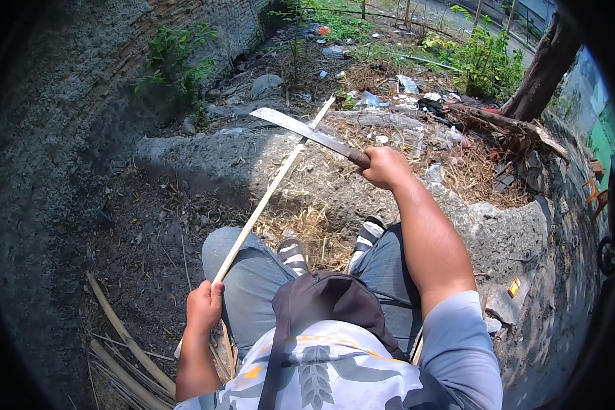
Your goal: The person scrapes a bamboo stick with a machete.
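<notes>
My left hand [203,307] is closed round the near end of a long, pale strip of wood or bamboo [270,193]. The strip slants away from me across my left knee, its far end over the rubble ledge. In my right hand [385,168] I grip the brown handle of a machete [314,135]. Its long, broad blade points left and lies across the strip near the far end, seemingly touching it. Pale shavings [307,232] litter the ground between and beyond my sandalled feet.
A broken concrete ledge [205,158] runs in front of me. Curved wooden strips [126,335] lie at lower left beside a rough wall [68,116]. A tree trunk [545,72], roots and litter stand at the far right. A dark bag [328,307] rests on my lap.
</notes>
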Demonstrator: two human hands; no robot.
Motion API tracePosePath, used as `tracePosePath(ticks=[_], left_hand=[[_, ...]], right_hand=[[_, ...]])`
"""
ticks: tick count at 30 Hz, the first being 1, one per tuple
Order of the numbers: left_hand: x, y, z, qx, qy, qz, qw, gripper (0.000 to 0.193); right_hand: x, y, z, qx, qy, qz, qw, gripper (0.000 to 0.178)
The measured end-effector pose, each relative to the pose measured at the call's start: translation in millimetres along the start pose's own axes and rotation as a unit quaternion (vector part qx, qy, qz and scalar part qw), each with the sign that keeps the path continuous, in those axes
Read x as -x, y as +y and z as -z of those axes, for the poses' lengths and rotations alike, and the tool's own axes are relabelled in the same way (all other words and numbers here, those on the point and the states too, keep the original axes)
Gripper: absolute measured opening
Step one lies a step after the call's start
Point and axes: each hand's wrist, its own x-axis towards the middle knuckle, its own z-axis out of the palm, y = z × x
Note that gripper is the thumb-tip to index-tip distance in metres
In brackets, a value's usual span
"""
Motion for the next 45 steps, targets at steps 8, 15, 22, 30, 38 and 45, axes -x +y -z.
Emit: tracePosePath(ticks=[8, 15, 22, 30, 38, 45], left_hand=[[-0.6, 4.1, -4.2, -0.006, 0.021, -0.019, 1.0, 0.053], [1.4, -6.7, -11.0, 0.01, 0.039, -0.029, 0.999, 0.052], [0.0, 9.1, 0.5, -0.012, 0.023, -0.027, 0.999, 0.053], [-2.9, -0.2, -2.6, 0.011, 0.002, -0.013, 1.0, 0.054], [-2.4, -2.4, -2.3, 0.009, -0.004, -0.011, 1.0, 0.054], [-8.4, 6.4, 6.9, -0.012, -0.025, 0.001, 1.0, 0.056]], right_hand=[[12.9, -43.4, 5.3, -0.015, -0.107, 0.157, 0.982, 0.028], [4.4, -28.4, 9.5, -0.014, -0.07, 0.123, 0.99, 0.027], [-6.0, 9.9, -1.5, -0.001, 0.027, -0.054, 0.998, 0.031], [7.0, -23.8, 6.1, -0.073, -0.103, 0.126, 0.984, 0.03], [-4.3, -29.9, -12.3, 0.072, 0.013, 0.22, 0.973, 0.015], [-18.8, 14.7, -14.6, -0.077, 0.014, -0.108, 0.991, 0.03]])
